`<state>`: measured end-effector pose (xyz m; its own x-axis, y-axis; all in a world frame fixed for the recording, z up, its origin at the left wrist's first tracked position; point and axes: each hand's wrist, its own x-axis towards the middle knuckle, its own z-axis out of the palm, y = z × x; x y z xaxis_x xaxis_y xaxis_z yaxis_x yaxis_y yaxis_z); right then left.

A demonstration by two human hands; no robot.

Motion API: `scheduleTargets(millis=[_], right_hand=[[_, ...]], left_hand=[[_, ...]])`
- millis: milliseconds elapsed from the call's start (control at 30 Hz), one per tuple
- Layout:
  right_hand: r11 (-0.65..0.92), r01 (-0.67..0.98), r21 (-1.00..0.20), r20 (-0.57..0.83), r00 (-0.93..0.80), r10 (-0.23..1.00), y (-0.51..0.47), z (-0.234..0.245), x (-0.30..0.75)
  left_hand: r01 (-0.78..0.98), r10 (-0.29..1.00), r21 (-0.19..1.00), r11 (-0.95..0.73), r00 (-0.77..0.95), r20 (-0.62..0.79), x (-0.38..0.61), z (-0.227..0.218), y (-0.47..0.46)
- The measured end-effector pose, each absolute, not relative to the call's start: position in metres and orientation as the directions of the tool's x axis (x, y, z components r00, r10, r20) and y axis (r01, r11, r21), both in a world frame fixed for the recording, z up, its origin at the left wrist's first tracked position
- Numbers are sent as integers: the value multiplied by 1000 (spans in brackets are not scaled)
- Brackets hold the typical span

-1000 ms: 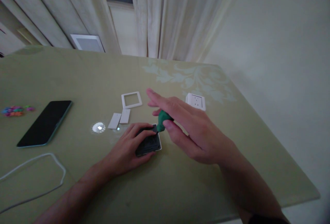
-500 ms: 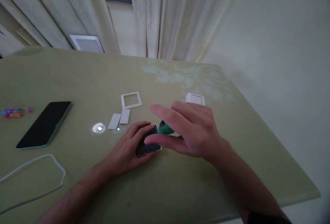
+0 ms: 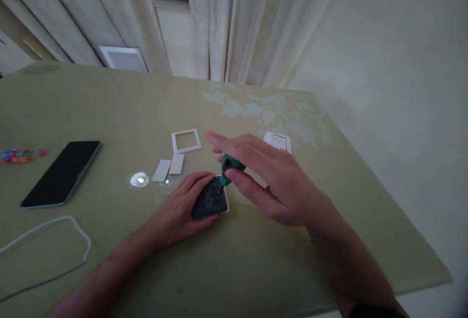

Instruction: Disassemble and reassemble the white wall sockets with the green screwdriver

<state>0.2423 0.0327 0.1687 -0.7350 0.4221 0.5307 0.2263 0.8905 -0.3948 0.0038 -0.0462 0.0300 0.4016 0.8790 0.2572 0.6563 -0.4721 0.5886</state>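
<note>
My left hand [image 3: 181,210] grips a wall switch module [image 3: 210,203] by its left edge and lower side, keeping it on the table. The module has a dark face and a thin white rim. From the right, my right hand [image 3: 274,176] has a short green-handled screwdriver [image 3: 228,166] between the thumb and the fingers, with the index finger stretched out past the handle. Its shaft slants down to the module's face near the upper right, where the tip looks to touch; the exact contact point is too small to tell.
Beyond the module lie a white square frame [image 3: 186,140] and two white switch plates [image 3: 162,170]. A white socket [image 3: 278,142] stands behind my right hand. Leftward are a dark phone [image 3: 62,174], a white cable [image 3: 82,235] and small colourful pieces [image 3: 18,155].
My right hand has shifted slightly up and its thumb has drawn back to the right, uncovering the module's face and the screwdriver's shaft. My left hand stays put on the module.
</note>
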Motion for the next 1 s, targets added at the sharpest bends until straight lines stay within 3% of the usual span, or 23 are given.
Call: scheduleTargets(millis=[100,167,300,400,500,633,700,800,867,1000], right_hand=[[931,281,-232,721,-593,359,36,164,242],[941,280,-192,725,-606,329,36,165,243],[907,94,-411,556,-762,331,34,172,245],[935,44,-352,695,-656,293,36,169,243],[961,131,-245,753,-598,274,36,168,241],[905,141,-402,554,-749,363,32,178,247],[869,67,-491,544,-756,365,33,178,248],[898,1,-441,698,-629,343,36,171,245],[926,61,-372,748,-572,338,36,168,243],[898,128,-421,616,-687,386,31,178,250]], left_hand=[[657,887,600,-457,386,253,3,28,-46],[647,888,612,-455,384,253,3,27,-46],[654,882,595,-467,396,256,4,27,-46],[674,897,596,-437,372,237,5,27,-47],[683,905,596,-423,357,233,5,28,-47],[684,887,566,-461,373,272,5,29,-46],[682,886,567,-462,378,267,5,28,-46],[678,888,575,-459,373,270,5,26,-45],[676,890,578,-456,364,277,5,25,-45],[681,894,581,-446,368,255,5,27,-46]])
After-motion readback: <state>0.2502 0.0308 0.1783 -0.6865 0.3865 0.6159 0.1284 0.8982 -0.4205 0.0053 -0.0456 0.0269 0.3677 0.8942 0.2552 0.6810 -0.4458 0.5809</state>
